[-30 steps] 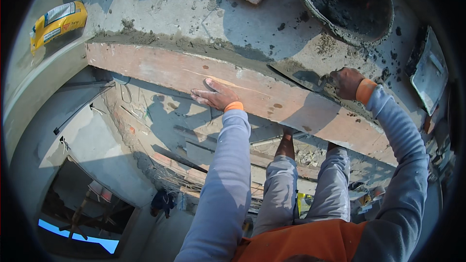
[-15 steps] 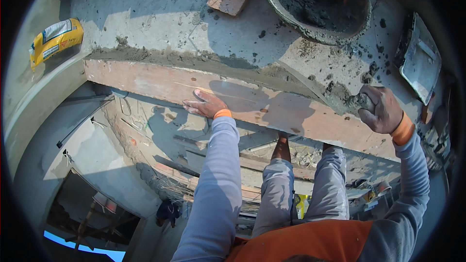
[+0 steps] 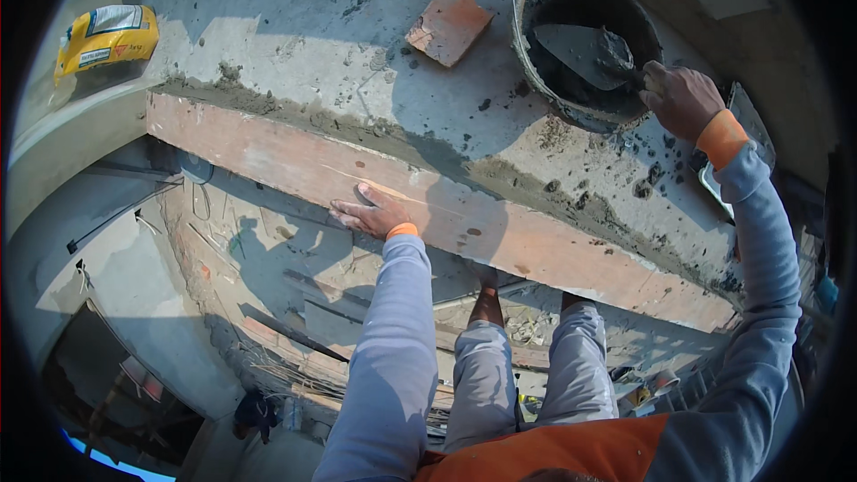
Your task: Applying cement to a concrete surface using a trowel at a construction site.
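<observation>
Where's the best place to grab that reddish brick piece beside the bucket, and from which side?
Probably across two opposite edges of the brick piece, coming from above and its left. It lies flat on the slab, so its sides suit a pinch, and the bucket stands on its right, crowding that approach.

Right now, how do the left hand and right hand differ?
Pose: the left hand lies open against the wooden board; the right hand is curled around the handle of the trowel.
Load: the left hand grips nothing; the right hand holds the trowel.
Place: the left hand is at the board's near side; the right hand is by the right rim of the bucket.
Shared: both bare, with orange cuffs at the wrists.
</observation>
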Demonstrator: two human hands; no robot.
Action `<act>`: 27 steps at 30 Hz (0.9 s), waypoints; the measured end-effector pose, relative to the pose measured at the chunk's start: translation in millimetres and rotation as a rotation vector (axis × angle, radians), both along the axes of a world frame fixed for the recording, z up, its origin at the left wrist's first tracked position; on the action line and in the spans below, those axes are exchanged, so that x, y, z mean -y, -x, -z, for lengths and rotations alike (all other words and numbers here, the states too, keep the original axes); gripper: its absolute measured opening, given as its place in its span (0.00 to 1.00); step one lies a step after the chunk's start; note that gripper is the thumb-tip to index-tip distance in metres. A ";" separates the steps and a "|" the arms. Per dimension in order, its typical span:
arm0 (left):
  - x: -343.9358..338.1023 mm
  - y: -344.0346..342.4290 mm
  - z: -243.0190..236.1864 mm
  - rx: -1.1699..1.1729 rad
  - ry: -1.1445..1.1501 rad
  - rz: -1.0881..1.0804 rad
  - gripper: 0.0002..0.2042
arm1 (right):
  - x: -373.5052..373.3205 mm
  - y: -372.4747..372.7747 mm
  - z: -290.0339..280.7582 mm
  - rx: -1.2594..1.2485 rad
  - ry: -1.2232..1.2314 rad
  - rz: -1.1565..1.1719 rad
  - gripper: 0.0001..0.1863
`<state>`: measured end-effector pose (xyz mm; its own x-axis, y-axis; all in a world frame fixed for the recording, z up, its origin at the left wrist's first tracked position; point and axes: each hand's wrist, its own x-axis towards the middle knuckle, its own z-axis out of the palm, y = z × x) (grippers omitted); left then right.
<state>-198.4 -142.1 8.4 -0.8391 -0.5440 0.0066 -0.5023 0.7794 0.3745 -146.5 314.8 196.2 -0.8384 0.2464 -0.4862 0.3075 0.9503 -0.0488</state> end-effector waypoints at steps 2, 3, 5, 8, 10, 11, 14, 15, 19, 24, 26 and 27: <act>-0.3 -2.9 -0.4 0.023 -0.015 -0.009 0.40 | 0.4 10.1 17.9 0.119 -0.019 -0.033 0.17; 2.4 -2.0 2.3 0.008 -0.006 0.013 0.40 | -8.1 8.2 23.8 0.191 -0.066 -0.091 0.17; 8.2 0.6 5.2 -0.008 0.004 0.018 0.40 | -13.9 15.2 18.4 0.262 -0.115 -0.165 0.18; 18.8 4.6 -2.5 0.004 0.030 0.054 0.41 | -4.6 19.2 -17.9 -0.002 -0.384 -0.333 0.15; 11.6 1.1 -2.0 0.012 0.006 0.048 0.41 | -14.3 20.4 2.7 -0.024 -0.490 -0.344 0.12; 6.1 0.0 1.1 0.017 0.005 0.048 0.41 | -16.7 19.0 20.2 -0.051 -0.575 -0.348 0.10; 8.4 0.1 2.8 0.031 0.006 0.037 0.40 | 8.7 5.4 41.2 -0.075 -0.621 -0.488 0.08; 10.3 -1.1 -1.0 0.039 0.017 0.033 0.40 | 17.7 -4.9 37.8 -0.095 -0.567 -0.500 0.08; 15.0 0.9 -3.7 0.016 0.024 0.071 0.40 | 34.4 -25.6 24.1 -0.003 -0.454 -0.523 0.09; 10.5 1.0 -1.9 -0.001 0.012 0.063 0.40 | 33.1 -27.9 22.2 0.117 -0.246 -0.434 0.08; 8.7 2.6 -0.8 0.014 0.012 0.059 0.40 | 32.7 -24.4 19.8 0.200 -0.181 -0.339 0.09; 6.9 2.3 -1.3 0.024 0.009 0.050 0.40 | 31.6 -22.6 19.2 0.202 -0.139 -0.314 0.09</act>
<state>-200.7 -149.0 9.7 -0.8650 -0.5017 -0.0095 -0.4718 0.8067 0.3558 -123.9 283.2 177.0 -0.7742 0.0678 -0.6293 -0.0092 0.9929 0.1183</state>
